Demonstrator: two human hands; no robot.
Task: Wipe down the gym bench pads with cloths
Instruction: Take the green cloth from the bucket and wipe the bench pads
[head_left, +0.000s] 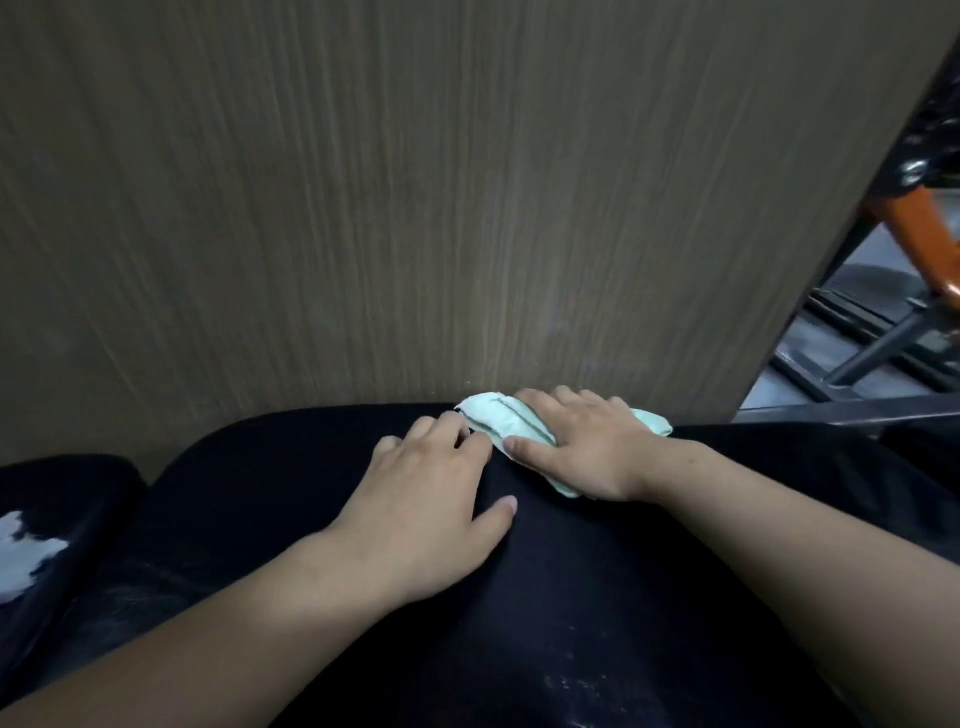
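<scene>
In the head view, the right hand (587, 447) is lying flat on a folded pale green cloth (496, 422), fingers spread and straight rather than curled round it, so it is pressing the cloth down instead of gripping it. That flat press probably serves to keep as much fabric as possible against the surface. The cloth is sitting at the far edge of the black bench pad (519, 597), right where the pad is meeting the wood-grain panel (363, 208) behind it, with one end poking out past the right hand toward the pad's far right corner. The left hand (431, 499) is resting on the bare pad just beside the cloth, relaxed and holding nothing. Its fingertips seem to be touching the cloth's near fold, though the blur is making that hard to confirm. It is likely bracing the person's weight or steadying the fabric. A second dark pad (67, 493) is lying off the left edge, separated by a narrow gap and showing a worn white patch (26, 556). The upright panel is boxing in the far edge, leaving no room for a stroke beyond it, so wiping is having to run sideways or back toward the person. To the right, a dark metal frame (872, 358) and an orange bar (927, 234) are standing well apart from both hands.
</scene>
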